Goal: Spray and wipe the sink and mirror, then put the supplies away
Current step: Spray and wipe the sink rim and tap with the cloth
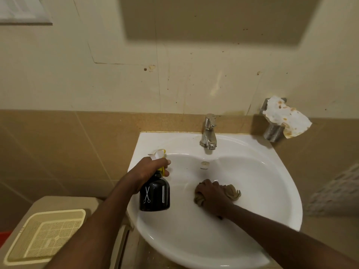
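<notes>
A black spray bottle (154,193) with a yellow-and-white trigger head is gripped at the neck by the left hand (150,169), fingers curled round it, and held over the left rim of the white sink (275,193). A bunched tan cloth (232,192) is clutched by the right hand (210,195) and pressed to the basin floor, below the chrome tap (208,133). A cream plastic basket (44,235) is seen lower left, a metal holder (273,131) with stained paper right of the tap.

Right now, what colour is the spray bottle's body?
Black, with white scissors and comb graphics, on the spray bottle; head view.
</notes>
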